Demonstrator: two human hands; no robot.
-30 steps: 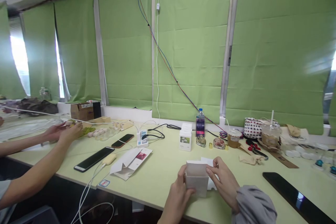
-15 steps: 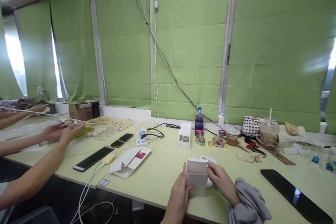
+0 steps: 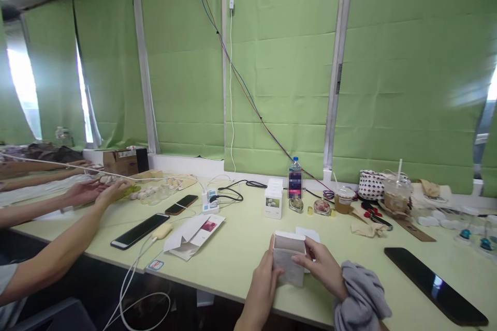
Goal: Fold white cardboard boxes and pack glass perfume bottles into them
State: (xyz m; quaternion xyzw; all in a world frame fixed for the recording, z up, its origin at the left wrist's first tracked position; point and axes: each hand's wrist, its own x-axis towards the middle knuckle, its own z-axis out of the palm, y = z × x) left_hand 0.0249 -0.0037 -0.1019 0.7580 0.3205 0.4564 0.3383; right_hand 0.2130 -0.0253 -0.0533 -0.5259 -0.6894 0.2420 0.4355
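A small white cardboard box stands upright between my hands near the table's front edge, its top side towards me showing an open flap and a greyish inside. My left hand is wrapped round its left side, thumb across the front. On the right, my right hand pinches the upper edge, thumb on the front face and fingers partly hidden behind. A white sheet or flattened carton lies just behind the box, partly covered by it. A grey sleeve or scrunched cloth surrounds my right wrist.
White boxes, a bottle and perfume-like glass bottles stand behind. An unfolded carton, phones and a power strip lie left; a black phone-like slab lies right. A co-worker's hands work far left.
My right thumb has moved from the box's right edge onto its front face. The box's top flap has tipped back a little. The co-worker's hands have shifted slightly.
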